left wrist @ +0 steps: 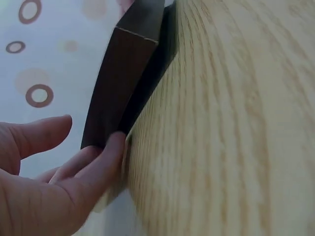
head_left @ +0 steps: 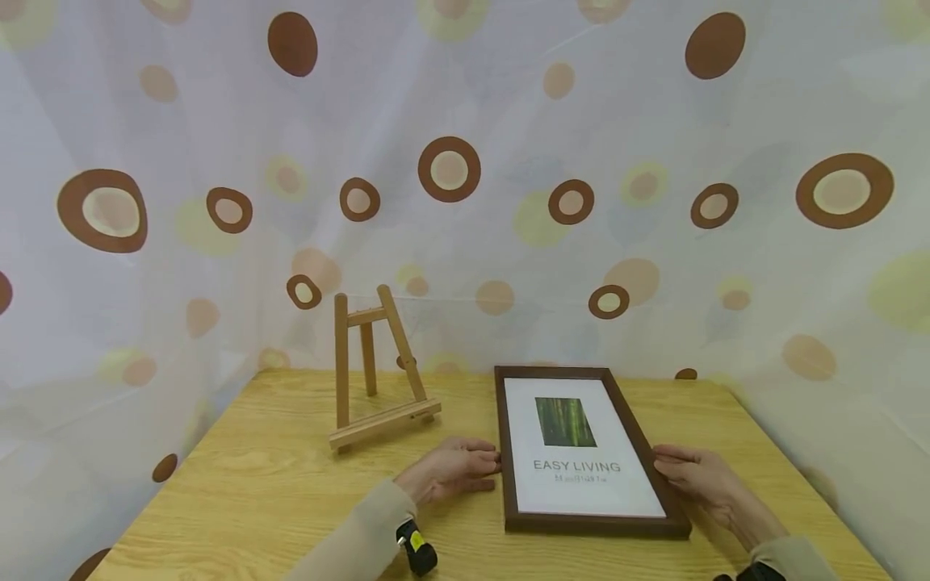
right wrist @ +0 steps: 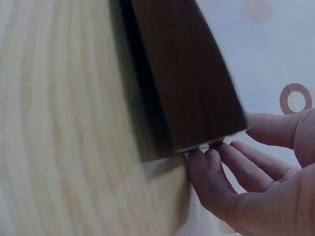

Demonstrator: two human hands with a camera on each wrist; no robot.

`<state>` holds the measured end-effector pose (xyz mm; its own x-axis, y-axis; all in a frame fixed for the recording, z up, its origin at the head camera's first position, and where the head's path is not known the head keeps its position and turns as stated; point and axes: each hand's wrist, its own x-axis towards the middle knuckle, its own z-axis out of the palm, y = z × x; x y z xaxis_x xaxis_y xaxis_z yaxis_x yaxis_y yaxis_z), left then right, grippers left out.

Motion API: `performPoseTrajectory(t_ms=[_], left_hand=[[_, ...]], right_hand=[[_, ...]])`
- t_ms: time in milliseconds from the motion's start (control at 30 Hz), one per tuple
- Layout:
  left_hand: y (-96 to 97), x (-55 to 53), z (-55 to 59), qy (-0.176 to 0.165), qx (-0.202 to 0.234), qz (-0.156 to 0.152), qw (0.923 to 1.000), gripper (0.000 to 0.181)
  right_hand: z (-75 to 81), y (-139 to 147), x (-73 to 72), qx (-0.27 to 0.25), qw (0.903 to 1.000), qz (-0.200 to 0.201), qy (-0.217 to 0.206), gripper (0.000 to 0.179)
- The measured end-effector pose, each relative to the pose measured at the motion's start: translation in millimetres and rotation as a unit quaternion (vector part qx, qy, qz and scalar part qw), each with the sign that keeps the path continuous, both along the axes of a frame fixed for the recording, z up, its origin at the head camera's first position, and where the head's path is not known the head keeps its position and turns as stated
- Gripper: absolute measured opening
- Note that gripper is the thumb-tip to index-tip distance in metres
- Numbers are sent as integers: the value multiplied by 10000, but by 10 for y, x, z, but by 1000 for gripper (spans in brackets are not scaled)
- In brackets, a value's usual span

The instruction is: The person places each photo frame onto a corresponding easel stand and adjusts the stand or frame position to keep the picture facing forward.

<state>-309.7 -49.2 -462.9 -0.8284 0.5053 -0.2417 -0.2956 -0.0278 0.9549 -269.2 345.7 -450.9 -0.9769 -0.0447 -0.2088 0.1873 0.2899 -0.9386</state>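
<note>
A dark brown picture frame (head_left: 592, 525) lies face up on the table's right half. Inside it is a white sheet with a small green picture (head_left: 567, 421) and the words EASY LIVING. My left hand (head_left: 454, 470) is at the frame's left side. In the left wrist view its fingers (left wrist: 106, 157) reach the frame's lower edge, while the thumb stands off it. On the opposite side, my right hand (head_left: 703, 486) holds the frame's right edge. The right wrist view shows fingertips under that edge and the thumb (right wrist: 268, 129) against its side.
A small wooden easel (head_left: 341, 363) stands left of the frame, its ledge angled toward the front. The wood-grain table (head_left: 240, 492) ends against a white curtain (head_left: 494, 242) patterned with brown rings and dots, which also hangs along both sides.
</note>
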Motion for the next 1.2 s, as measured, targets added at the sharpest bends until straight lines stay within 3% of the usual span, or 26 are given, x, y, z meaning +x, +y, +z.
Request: performPoseTrajectory(t_ms=[133, 333, 467, 533, 633, 700, 767, 1067, 1133, 1200], left_hand=[[3, 2, 17, -110, 83, 204, 9997, 61], [-5, 39, -2, -104, 59, 228, 9997, 63], [25, 59, -4, -30, -52, 276, 9996, 62], [41, 68, -3, -7, -98, 282, 9996, 63], [50, 81, -12, -19, -129, 266, 9996, 67], [50, 91, -28, -47, -99, 278, 9996, 71], [44, 93, -49, -51, -40, 298, 9995, 72], [-18, 102, -78, -43, 111, 392, 9992, 73], [-37, 115, -67, -36, 144, 394, 9991, 73], [-60, 121, -62, -24, 192, 404, 9990, 73]], right_hand=[[36, -8, -11, -57, 9997, 111, -223, 62], [-20, 26, -17, -130, 9987, 347, -340, 66], [-68, 89, -31, -543, 9953, 595, -533, 69], [-88, 114, -35, -1060, 9873, 976, -677, 74], [-103, 120, -35, -1818, 9662, 1563, -950, 82], [-106, 114, -30, -2167, 9501, 1963, -1088, 84], [-99, 96, -21, -2316, 9424, 2129, -1137, 85], [-80, 29, 2, -2119, 9477, 2126, -1084, 87], [-85, 35, 12, -2246, 9414, 2242, -1145, 87], [-89, 41, 22, -2578, 9259, 2472, -1228, 87]])
